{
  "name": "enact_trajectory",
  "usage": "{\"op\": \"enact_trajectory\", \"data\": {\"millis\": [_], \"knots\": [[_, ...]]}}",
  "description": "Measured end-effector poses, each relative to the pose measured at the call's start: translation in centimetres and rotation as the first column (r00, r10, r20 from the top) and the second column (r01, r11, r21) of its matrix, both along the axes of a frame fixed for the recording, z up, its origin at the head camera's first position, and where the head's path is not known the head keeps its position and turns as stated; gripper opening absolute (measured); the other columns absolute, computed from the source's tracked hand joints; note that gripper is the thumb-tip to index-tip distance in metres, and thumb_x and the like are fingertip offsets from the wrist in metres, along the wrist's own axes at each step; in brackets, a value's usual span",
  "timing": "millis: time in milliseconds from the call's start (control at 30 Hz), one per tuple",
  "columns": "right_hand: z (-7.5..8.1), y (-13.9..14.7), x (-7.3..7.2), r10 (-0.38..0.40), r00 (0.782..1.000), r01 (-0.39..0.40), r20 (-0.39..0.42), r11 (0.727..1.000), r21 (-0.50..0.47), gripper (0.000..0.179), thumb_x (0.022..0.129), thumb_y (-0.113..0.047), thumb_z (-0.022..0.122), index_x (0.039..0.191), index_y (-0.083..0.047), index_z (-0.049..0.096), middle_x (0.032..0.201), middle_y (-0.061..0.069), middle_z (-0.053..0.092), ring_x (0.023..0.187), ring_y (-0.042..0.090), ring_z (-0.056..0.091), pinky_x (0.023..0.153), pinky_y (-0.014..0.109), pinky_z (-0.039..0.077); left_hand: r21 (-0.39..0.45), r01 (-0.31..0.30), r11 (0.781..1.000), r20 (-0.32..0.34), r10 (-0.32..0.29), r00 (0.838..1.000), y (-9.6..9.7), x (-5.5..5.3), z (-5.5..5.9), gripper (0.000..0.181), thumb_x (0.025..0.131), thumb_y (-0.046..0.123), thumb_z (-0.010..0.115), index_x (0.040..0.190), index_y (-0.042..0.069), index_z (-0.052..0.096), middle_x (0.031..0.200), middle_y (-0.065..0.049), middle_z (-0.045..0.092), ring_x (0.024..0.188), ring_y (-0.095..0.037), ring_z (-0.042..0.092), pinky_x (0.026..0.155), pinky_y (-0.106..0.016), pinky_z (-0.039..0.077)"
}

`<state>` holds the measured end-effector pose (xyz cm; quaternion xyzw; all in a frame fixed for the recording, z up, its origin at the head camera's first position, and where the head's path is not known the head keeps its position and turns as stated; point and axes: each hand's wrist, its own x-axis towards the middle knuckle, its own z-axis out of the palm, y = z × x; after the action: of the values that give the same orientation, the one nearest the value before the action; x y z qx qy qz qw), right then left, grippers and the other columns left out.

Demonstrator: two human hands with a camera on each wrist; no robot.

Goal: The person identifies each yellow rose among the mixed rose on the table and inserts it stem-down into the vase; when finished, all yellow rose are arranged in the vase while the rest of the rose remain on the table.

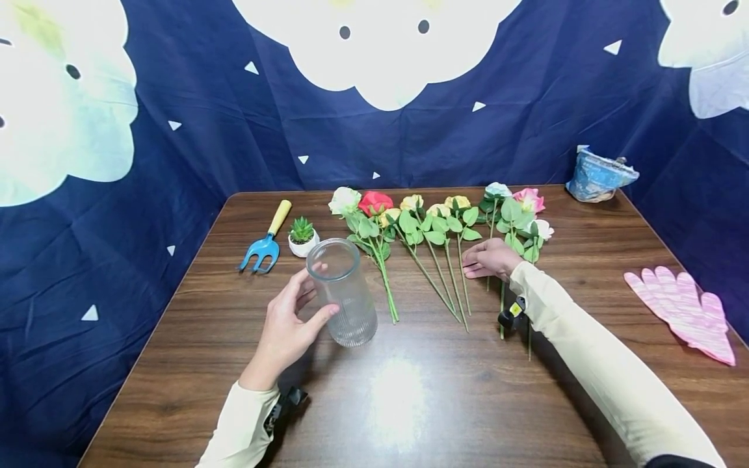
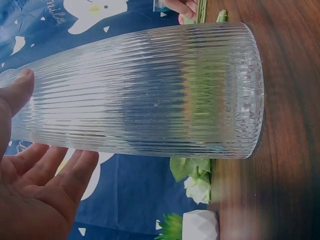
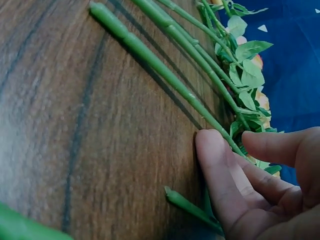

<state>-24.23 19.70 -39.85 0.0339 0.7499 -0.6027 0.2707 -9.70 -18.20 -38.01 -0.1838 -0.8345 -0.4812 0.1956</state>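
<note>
Clear, shiny glass, finely ribbed, makes up the vase (image 1: 352, 315). The worktop (image 1: 486, 396), wood-grained and glossy, throws glare back at me. The backdrop (image 1: 193, 136) looks like creased cloth, the flower stems (image 3: 160, 72) smooth plastic, the planter (image 2: 201, 226) matt.

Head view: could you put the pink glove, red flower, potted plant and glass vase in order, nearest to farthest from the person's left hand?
1. Glass vase: held in the left hand.
2. Potted plant: just beyond that hand.
3. Red flower: farther back, to the right.
4. Pink glove: far over on the right.
</note>
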Motion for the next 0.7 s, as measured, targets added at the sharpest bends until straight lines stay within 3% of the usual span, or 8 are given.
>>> {"op": "enact_trajectory", "data": {"millis": [233,433,567,700], "knots": [[0.00,-0.60,-0.15,-0.027,1.000,0.027,0.010,1.000,0.011,0.044,0.102,0.006,0.054,0.140,0.026,0.042,0.080,0.004,0.070,0.068,0.007,0.069,0.075,0.022,0.064,0.005,0.003,1.000,0.019,-0.003,1.000,-0.07,0.08,-0.05,0.069,0.081,-0.008,0.083,0.144,-0.001,0.053,0.138,-0.020,0.063,0.119,-0.036,0.067,0.098,-0.049,0.057],[-0.84,-0.12,-0.71,-0.032,0.999,0.032,-0.004,0.998,-0.049,0.036,0.098,0.004,0.063,0.127,0.024,0.055,0.084,0.007,0.072,0.070,0.010,0.070,0.074,0.023,0.064,0.013,0.013,1.000,0.021,-0.013,1.000,-0.03,0.00,-0.06,0.069,0.082,-0.008,0.082,0.144,-0.001,0.052,0.139,-0.020,0.063,0.120,-0.036,0.066,0.100,-0.048,0.056],[-0.12,-0.67,-0.15,-0.062,0.998,0.062,-0.004,0.998,-0.002,0.042,0.101,0.005,0.058,0.137,0.024,0.047,0.086,0.003,0.072,0.069,0.007,0.069,0.074,0.022,0.064,0.015,0.017,1.000,0.016,-0.017,1.000,0.02,-0.03,-0.13,0.070,0.081,-0.009,0.083,0.143,-0.003,0.052,0.139,-0.020,0.062,0.120,-0.035,0.066,0.101,-0.042,0.056],[0.04,-0.85,0.00,-0.087,0.996,0.088,0.006,0.996,-0.006,0.048,0.101,0.006,0.056,0.143,0.022,0.040,0.082,0.001,0.070,0.067,0.007,0.067,0.072,0.021,0.064,0.027,0.023,0.999,0.010,-0.024,1.000,0.01,-0.07,-0.17,0.070,0.080,-0.009,0.083,0.143,-0.003,0.052,0.139,-0.020,0.063,0.120,-0.035,0.065,0.103,-0.026,0.053]]}}
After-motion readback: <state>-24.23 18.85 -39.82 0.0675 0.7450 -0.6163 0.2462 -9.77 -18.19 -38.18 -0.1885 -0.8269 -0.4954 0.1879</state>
